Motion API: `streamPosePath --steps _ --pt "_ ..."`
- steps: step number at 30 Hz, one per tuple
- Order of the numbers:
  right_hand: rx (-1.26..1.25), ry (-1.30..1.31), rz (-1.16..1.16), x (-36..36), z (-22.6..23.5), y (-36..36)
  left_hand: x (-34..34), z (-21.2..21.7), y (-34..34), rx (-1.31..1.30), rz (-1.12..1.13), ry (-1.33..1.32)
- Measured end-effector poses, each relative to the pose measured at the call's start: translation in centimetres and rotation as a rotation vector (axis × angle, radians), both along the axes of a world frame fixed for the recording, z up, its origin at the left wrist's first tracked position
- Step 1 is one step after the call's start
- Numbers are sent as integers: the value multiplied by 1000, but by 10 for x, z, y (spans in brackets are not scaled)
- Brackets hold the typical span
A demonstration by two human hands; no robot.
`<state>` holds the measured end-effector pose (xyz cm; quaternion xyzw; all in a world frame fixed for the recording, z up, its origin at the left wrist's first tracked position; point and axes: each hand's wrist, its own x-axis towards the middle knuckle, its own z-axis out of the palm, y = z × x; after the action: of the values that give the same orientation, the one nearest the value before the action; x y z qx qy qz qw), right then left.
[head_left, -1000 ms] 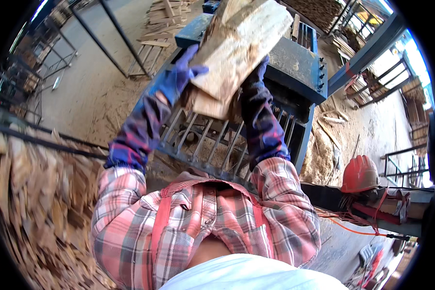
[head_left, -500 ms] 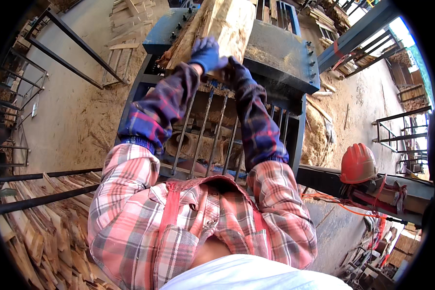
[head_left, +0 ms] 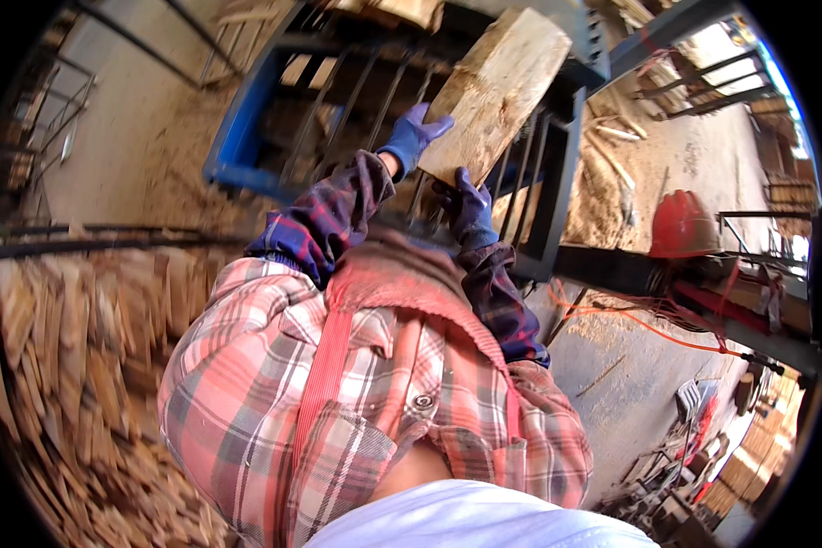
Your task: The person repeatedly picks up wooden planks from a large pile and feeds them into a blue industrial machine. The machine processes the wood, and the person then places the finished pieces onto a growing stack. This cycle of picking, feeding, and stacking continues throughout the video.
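Observation:
A thick, rough-sawn wooden plank point(head_left: 498, 96) lies slanted over the metal bars point(head_left: 365, 105) of a machine frame, its far end pointing up and right. My left hand point(head_left: 415, 137), in a blue-purple glove, is closed on the plank's left edge near its close end, thumb over the top. Gloved too, my right hand point(head_left: 468, 208) grips the near end from the right, with its fingers partly hidden beneath the wood. Beyond the plank, another bark-edged piece of wood point(head_left: 402, 9) shows at the top of the view.
The blue machine frame point(head_left: 233, 151) surrounds the bars. Piled slabs of wood point(head_left: 82, 365) fill the left side behind a dark rail point(head_left: 110, 245). To the right, a red hard hat point(head_left: 683, 224) rests on a beam beside an orange cable point(head_left: 639, 318). Sawdust point(head_left: 603, 205) covers the floor.
Both hands have come closer to me and right, bringing the plank away from the wood at the far block and over the bars. My view has turned and shifted.

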<state>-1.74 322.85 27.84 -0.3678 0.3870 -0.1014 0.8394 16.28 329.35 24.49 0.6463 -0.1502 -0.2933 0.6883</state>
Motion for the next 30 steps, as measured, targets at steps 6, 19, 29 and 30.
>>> streamPosePath --steps 6,19,29,30 --pt "-33 -122 356 -59 -42 92 -67 13 131 79 171 -155" --pt "-1778 5 684 -50 -18 117 -93 -12 195 378 364 -176" --pt "-1338 -186 774 -41 -25 43 -127 -22 154 716 457 -1087" --pt "-873 -182 531 -26 -28 21 -128 -21 147 712 448 -1071"
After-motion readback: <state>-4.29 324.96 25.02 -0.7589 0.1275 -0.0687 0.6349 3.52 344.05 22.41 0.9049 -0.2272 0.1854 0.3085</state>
